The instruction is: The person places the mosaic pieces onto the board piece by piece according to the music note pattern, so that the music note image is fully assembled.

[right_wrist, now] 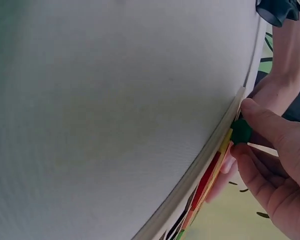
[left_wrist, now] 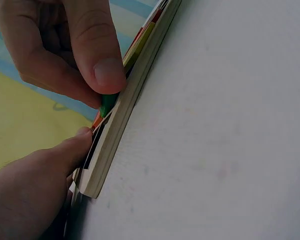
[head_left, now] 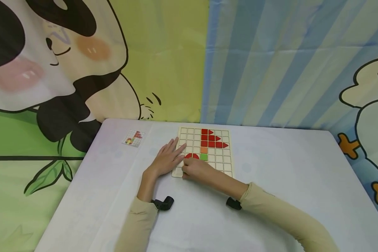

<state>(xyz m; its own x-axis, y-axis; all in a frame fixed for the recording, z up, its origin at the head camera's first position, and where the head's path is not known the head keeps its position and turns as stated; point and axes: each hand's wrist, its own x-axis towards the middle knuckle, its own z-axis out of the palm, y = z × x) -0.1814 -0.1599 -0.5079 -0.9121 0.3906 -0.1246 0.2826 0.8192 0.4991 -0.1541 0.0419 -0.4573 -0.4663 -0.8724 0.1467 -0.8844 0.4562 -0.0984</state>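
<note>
A wooden grid board (head_left: pixel 219 158) lies on the table, with red, orange and green flat pieces set in its cells. My left hand (head_left: pixel 165 159) rests on the board's left side with its fingers spread. Over the lower left of the board, my right hand (head_left: pixel 197 169) pinches a small green piece (right_wrist: pixel 241 131) between thumb and fingertips. The same green piece (left_wrist: pixel 107 104) shows at the board's surface in the left wrist view. Just above the right hand are rounded red pieces (head_left: pixel 192 155), partly covered by its fingers. A yellow piece (right_wrist: pixel 226 142) sits beside the green one.
To the left of the board, a small printed card (head_left: pixel 133 138) with a coloured grid pattern lies on the white table (head_left: pixel 271 210). Behind the table's far edge hangs a cartoon-printed cloth (head_left: pixel 170 63). A black wrist camera (head_left: pixel 163 203) sits by the left wrist.
</note>
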